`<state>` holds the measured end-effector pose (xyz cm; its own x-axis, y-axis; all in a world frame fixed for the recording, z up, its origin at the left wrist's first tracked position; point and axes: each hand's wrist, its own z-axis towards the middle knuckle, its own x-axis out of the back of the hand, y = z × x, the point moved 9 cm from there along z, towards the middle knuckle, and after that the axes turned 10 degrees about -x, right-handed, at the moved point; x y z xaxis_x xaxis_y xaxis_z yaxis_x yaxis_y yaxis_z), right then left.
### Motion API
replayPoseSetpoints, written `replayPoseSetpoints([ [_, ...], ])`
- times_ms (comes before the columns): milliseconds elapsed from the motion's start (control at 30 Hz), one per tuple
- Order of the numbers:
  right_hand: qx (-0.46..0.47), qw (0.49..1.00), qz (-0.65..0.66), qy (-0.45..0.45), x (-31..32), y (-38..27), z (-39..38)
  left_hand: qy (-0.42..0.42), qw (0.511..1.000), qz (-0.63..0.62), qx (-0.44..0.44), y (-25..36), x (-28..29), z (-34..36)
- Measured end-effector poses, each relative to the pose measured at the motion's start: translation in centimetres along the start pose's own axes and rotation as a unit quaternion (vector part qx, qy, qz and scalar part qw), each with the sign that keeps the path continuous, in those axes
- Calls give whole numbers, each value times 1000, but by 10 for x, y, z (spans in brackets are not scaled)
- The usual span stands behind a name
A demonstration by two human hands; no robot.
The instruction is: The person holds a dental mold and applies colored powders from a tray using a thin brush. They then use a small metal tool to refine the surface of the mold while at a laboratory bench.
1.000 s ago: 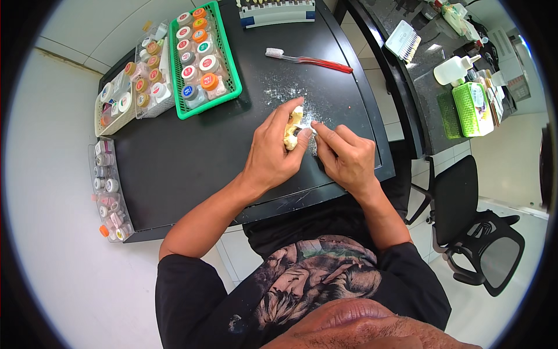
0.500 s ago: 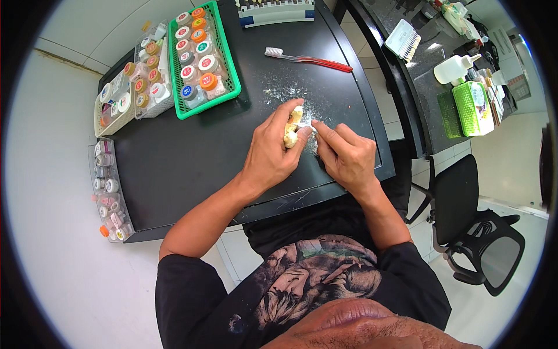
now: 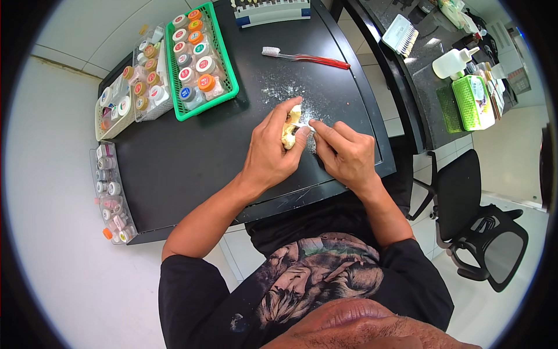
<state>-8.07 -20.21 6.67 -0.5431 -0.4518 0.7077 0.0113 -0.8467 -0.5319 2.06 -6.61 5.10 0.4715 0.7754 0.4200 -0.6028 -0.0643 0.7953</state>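
My left hand (image 3: 271, 144) is closed around a small pale-yellow plaster dental model (image 3: 288, 138), with fingers along its far side and the thumb at its near right. A small white piece (image 3: 304, 123) lies between the model and my right hand (image 3: 352, 152). The right thumb and index finger pinch at that piece, and the other fingers curl in. What exactly it is, I cannot make out. White powder (image 3: 283, 91) is scattered on the black table (image 3: 180, 168) beyond and beneath both hands.
A red-handled toothbrush (image 3: 317, 59) lies beyond my hands. The green basket (image 3: 233, 87) of capped jars stands at far left, beside more jar trays (image 3: 136, 113). A white-and-blue rack (image 3: 273, 19) sits at the back. To the right are a second counter (image 3: 427, 125) and an office chair (image 3: 459, 192).
The view has shifted slightly. Both hands keep nearly the same hold on the model and the white piece; little else differs.
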Motion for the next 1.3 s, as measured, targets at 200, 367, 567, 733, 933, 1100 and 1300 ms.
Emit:
replayPoseSetpoints([
  [200,-12,1000,5,16,4,2,0,-14,1000,-1,22,-3,-4,1],
  [367,-22,999,21,40,2,7,-3,-27,998,12,58,-4,-4,-1],
  [567,-16,999,14,30,5,9,-5,-20,998,-8,53,-3,-9,-1],
  [733,2,998,15,56,8,5,-7,-17,997,-30,62,-8,-10,-2],
  [933,5,998,7,55,7,4,-8,-7,997,-47,60,-11,-9,-4],
  [1100,9,998,-16,53,7,3,-9,9,998,-36,56,-14,-6,-4],
  [1300,14,998,-26,59,7,2,-9,7,997,-37,71,-17,-6,-5],
])
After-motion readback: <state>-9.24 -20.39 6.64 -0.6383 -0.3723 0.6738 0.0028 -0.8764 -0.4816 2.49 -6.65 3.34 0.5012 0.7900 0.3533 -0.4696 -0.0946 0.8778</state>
